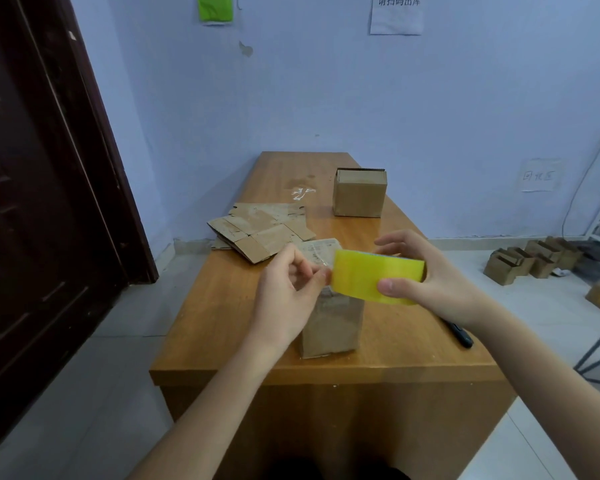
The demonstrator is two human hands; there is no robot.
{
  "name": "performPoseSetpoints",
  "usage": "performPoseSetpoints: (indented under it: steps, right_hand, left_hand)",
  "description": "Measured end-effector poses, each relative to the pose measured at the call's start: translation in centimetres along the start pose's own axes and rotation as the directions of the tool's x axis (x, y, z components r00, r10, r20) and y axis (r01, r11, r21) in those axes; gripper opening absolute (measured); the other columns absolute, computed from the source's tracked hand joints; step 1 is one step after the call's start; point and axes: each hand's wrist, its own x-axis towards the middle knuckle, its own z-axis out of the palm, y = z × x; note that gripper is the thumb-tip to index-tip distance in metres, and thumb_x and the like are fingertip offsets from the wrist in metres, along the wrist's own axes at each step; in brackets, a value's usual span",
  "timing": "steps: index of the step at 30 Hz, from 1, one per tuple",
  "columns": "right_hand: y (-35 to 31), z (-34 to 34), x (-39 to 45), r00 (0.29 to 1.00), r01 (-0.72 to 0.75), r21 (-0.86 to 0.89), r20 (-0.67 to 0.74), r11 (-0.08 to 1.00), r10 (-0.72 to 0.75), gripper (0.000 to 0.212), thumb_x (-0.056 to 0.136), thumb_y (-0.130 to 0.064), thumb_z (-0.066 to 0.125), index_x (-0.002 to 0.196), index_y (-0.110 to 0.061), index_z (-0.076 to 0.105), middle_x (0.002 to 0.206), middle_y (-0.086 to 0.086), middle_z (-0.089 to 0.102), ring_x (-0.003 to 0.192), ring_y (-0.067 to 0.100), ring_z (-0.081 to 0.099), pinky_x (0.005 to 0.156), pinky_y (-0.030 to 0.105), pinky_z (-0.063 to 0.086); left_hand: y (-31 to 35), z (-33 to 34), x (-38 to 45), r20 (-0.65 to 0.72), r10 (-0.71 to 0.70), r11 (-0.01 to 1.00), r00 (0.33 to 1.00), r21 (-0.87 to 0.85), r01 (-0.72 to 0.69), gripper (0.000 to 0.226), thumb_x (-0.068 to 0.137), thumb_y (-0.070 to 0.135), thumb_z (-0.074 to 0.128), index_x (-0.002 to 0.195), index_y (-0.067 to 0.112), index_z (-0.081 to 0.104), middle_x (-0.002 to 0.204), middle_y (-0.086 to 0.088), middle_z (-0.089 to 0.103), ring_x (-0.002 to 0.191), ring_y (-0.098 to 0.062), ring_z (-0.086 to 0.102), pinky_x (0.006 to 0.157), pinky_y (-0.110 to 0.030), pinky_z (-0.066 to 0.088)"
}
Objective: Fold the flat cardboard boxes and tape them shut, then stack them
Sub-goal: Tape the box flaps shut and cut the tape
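Two bare forearms reach forward from the bottom edge. The left hand point(288, 292) is raised, fingers curled, thumb and forefinger pinching together. The right hand point(426, 275) sits level with it, thumb in front, fingers spread behind, gripping.

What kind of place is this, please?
Probably a small packing or stock room: flat cardboard boxes lie on a wooden table, more boxes sit on the floor, and paper notices hang on the wall.

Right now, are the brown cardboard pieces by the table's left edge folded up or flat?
Flat: the brown cardboard pieces lie unfolded, overlapping.
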Motion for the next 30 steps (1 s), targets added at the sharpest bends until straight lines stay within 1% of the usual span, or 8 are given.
performPoseSetpoints:
  steps: [3,5,9,14,17,21,24,30]
  right_hand:
    - [0.3,0.0,0.2,0.999,-0.015,-0.004,-0.045,1.000,0.015,0.068,0.043,-0.064,0.065,0.102,-0.032,0.051,0.107,-0.004,0.059,0.089,0.010,0.058,0.064,0.018,0.046]
    - [0.2,0.0,0.4,0.997,-0.021,0.011,-0.072,1.000,0.021,0.069,0.042,-0.063,0.066,0.101,-0.029,0.051,0.105,-0.002,0.059,0.086,0.013,0.057,0.064,0.021,0.046]
    - [-0.8,0.4,0.5,1.000,-0.006,-0.032,-0.011,0.999,0.006,0.074,0.040,-0.064,0.068,0.104,-0.033,0.047,0.108,-0.008,0.056,0.094,0.009,0.058,0.059,0.016,0.049]
    - [-1.0,0.5,0.2,0.999,-0.025,-0.059,-0.030,0.998,0.023,0.076,0.040,-0.067,0.064,0.105,-0.032,0.046,0.107,-0.007,0.056,0.091,0.009,0.058,0.057,0.014,0.047]
    - [-0.8,0.3,-0.1,0.999,-0.030,-0.062,-0.031,0.998,0.029,0.075,0.040,-0.068,0.065,0.105,-0.032,0.047,0.109,-0.008,0.055,0.092,0.010,0.059,0.059,0.016,0.049]
    - [-0.6,0.3,-0.3,0.998,-0.013,-0.043,-0.063,0.999,0.010,0.073,0.041,-0.065,0.067,0.103,-0.031,0.049,0.108,-0.006,0.057,0.090,0.011,0.060,0.060,0.019,0.049]
    - [-0.5,-0.1,-0.3,0.993,0.023,-0.032,-0.115,0.999,-0.027,0.069,0.043,-0.064,0.067,0.099,-0.029,0.051,0.103,-0.003,0.061,0.087,0.010,0.059,0.061,0.018,0.048]
    - [-1.2,-0.5,-0.4,0.993,0.036,-0.033,-0.115,0.999,-0.040,0.068,0.041,-0.064,0.068,0.093,-0.023,0.049,0.100,-0.002,0.063,0.085,0.012,0.060,0.064,0.025,0.051]
  left_hand:
    - [0.3,-0.2,-0.5,-0.116,-0.084,0.973,0.990,-0.224,0.056,0.035,0.082,-0.001,0.067,0.097,0.020,0.043,0.073,-0.003,0.069,0.075,-0.013,0.069,0.074,-0.022,0.052]
    - [0.8,-0.5,-0.8,-0.082,-0.140,0.948,0.987,-0.297,0.110,0.038,0.083,0.001,0.066,0.110,0.019,0.045,0.075,-0.003,0.070,0.078,-0.015,0.070,0.078,-0.024,0.055]
    - [1.1,-0.9,-0.5,0.064,-0.231,0.964,0.971,-0.119,0.237,0.038,0.083,0.019,0.069,0.119,0.014,0.057,0.084,-0.006,0.070,0.086,-0.015,0.070,0.084,-0.037,0.056]
    - [1.6,-1.5,-0.5,0.094,-0.221,0.975,0.971,0.019,0.221,0.025,0.082,0.015,0.070,0.106,0.008,0.069,0.083,-0.002,0.070,0.072,-0.009,0.068,0.065,-0.027,0.057]
    - [2.1,-1.5,-0.4,0.051,-0.182,0.959,0.982,0.229,0.166,0.022,0.082,0.023,0.070,0.103,0.016,0.069,0.083,0.003,0.069,0.072,-0.010,0.066,0.070,-0.034,0.058]
    - [3.6,-1.3,-0.9,0.044,-0.105,0.843,0.994,0.534,0.065,0.024,0.088,0.032,0.063,0.111,0.024,0.067,0.093,0.010,0.067,0.080,-0.002,0.056,0.066,-0.010,0.040]
    - [4.9,-1.7,-1.1,-0.010,-0.038,0.847,0.999,0.531,0.038,0.003,0.087,0.032,0.064,0.087,0.032,0.067,0.077,0.020,0.060,0.076,0.003,0.055,0.058,-0.009,0.035]
    - [5.6,-2.4,-1.6,-0.017,-0.022,0.913,1.000,0.407,0.027,0.012,0.084,0.029,0.068,0.073,0.032,0.066,0.066,0.016,0.061,0.068,0.000,0.059,0.060,-0.015,0.046]
